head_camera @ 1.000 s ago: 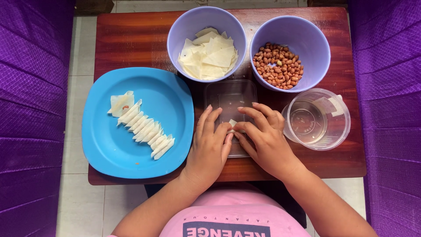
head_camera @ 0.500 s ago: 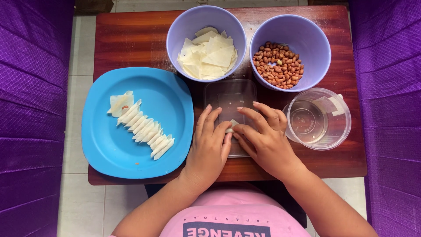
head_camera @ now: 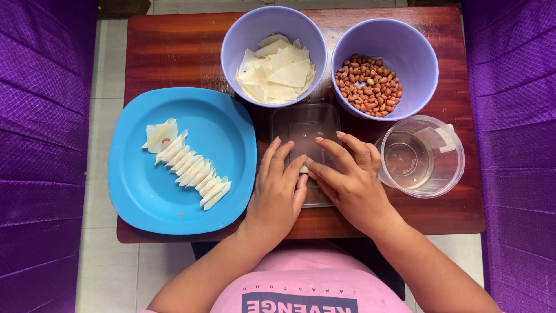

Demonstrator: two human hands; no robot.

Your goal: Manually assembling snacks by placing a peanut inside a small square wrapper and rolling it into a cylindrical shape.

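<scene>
Together, left hand (head_camera: 278,194) and right hand (head_camera: 350,182) pinch a small pale roll (head_camera: 305,167), probably a wrapper, over the clear lid (head_camera: 304,124); fingers closed on it.

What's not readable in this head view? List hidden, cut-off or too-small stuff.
- Small pale piece between the fingertips: mostly covered by the left hand and right hand; shape unclear.
- Clear flat lid: near half hidden under both hands.
- Clear cup: whether it holds liquid is unclear; transparent.
- Speck on the flat wrapper on the blue plate: too small to identify.
- Forearms: cut off by the bottom edge.
</scene>
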